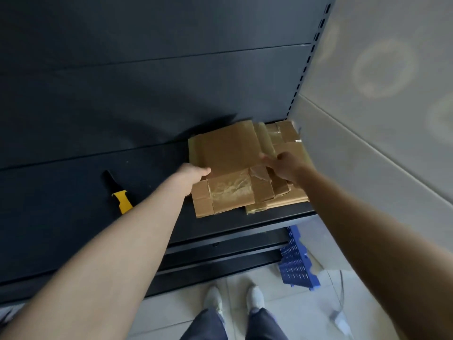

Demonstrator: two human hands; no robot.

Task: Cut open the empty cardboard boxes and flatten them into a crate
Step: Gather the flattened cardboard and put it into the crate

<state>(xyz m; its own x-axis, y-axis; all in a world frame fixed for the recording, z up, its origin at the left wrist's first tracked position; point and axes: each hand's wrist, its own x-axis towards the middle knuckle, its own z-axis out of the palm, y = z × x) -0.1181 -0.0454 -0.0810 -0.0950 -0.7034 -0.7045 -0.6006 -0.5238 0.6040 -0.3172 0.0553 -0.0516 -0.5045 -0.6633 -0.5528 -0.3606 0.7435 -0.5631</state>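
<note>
A flattened brown cardboard box point(228, 153) with shiny tape strips lies on top of another flat cardboard piece point(294, 195) at the right end of a dark shelf point(73, 192). My left hand point(193, 174) grips the top box's left edge, thumb on the upper face. My right hand point(285, 165) holds the same box at its right side, fingers curled over the cardboard. A utility knife point(120, 195) with a yellow and black handle lies on the shelf, left of my left arm. A blue perforated crate point(297, 261) stands on the floor below the shelf's right end.
The shelf has a dark back panel point(171, 69) and a slotted upright point(306, 62) at its right. A grey tiled wall point(380, 119) closes the right side. My feet point(235, 303) stand on the pale floor beside a white cable point(339, 312).
</note>
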